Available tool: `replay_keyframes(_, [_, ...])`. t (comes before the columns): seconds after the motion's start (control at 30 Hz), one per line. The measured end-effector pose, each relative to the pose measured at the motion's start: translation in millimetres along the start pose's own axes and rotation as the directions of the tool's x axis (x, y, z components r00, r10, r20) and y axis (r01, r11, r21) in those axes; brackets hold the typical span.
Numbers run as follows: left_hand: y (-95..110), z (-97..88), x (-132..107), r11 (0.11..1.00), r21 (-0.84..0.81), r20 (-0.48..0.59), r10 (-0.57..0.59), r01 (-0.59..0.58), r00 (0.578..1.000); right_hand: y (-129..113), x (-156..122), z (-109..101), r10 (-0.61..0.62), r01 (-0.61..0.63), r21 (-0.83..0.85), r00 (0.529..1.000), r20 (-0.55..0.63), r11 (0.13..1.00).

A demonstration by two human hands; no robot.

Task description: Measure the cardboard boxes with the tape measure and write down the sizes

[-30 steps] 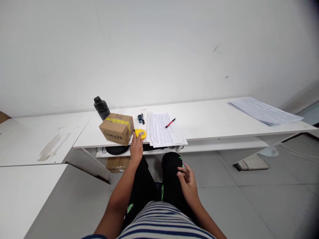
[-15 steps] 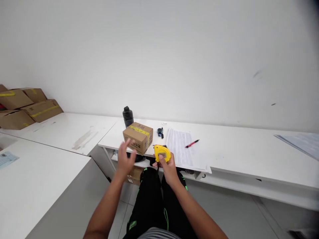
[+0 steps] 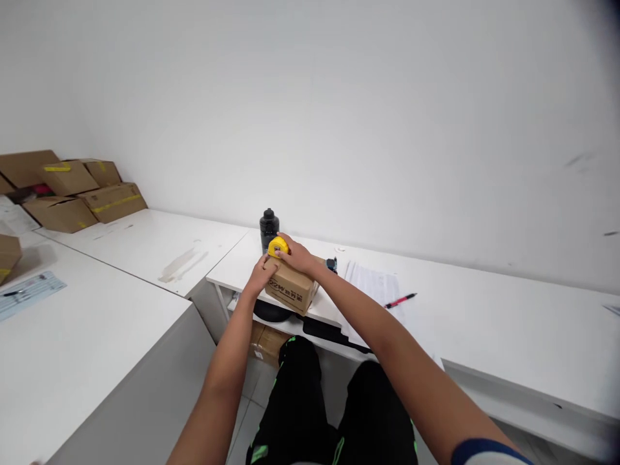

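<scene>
A small brown cardboard box (image 3: 290, 289) with printed lettering and yellow tape sits near the front edge of a white desk (image 3: 484, 316). My right hand (image 3: 298, 256) is closed round a yellow tape measure (image 3: 278, 246) and holds it on the box's top left corner. My left hand (image 3: 261, 272) rests against the box's left end just below the tape measure, its fingers curled there. Directly behind the box stands a black bottle (image 3: 268, 228).
Printed sheets (image 3: 375, 284) and a red pen (image 3: 400, 300) lie right of the box, a small dark object (image 3: 332, 263) behind it. Several cardboard boxes (image 3: 72, 187) are stacked at far left. A paper form (image 3: 26, 294) lies on the near left table. Another box (image 3: 265, 342) sits under the desk.
The tape measure passed from my left hand to my right, which then carried it up onto the box. My left hand came to the box's left end. The view swung left.
</scene>
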State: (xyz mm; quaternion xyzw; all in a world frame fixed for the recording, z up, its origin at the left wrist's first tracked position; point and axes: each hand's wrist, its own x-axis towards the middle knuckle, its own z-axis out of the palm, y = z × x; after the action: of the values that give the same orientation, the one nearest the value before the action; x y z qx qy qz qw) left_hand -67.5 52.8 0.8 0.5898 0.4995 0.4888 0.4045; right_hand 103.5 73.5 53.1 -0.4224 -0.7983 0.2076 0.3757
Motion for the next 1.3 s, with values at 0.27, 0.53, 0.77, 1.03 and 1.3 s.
replay_keyframes(0.27, [-13.4, 14.3, 0.6, 0.978, -0.192, -0.169, -0.117, 0.084, 0.979, 8.8, 0.9, -9.6, -0.016, 0.027, -0.126, 0.996, 0.092, 0.992])
replay_keyframes(0.53, [-11.7, 15.9, 0.5, 0.990, -0.120, -0.190, -0.089, 0.067, 0.978, 20.7, -88.1, -70.6, 0.113, -0.110, -0.164, 0.994, 0.007, 0.980])
replay_keyframes(0.77, [-21.5, 19.0, 5.3, 0.993, -0.119, -0.191, -0.002, -0.021, 0.981, 24.5, -143.1, -98.1, 0.170, -0.186, -0.182, 0.981, -0.097, 0.966])
replay_keyframes(1.03, [-7.0, 48.0, -16.4, 0.999, -0.036, -0.284, 0.012, -0.023, 0.959, 4.6, -38.2, -57.2, 0.151, -0.115, -0.289, 0.983, 0.106, 0.950])
replay_keyframes(1.3, [12.2, 72.4, -75.6, 0.994, -0.026, -0.419, -0.108, 0.107, 0.901, -13.2, -6.3, -21.5, 0.050, -0.041, -0.267, 0.998, 0.030, 0.963])
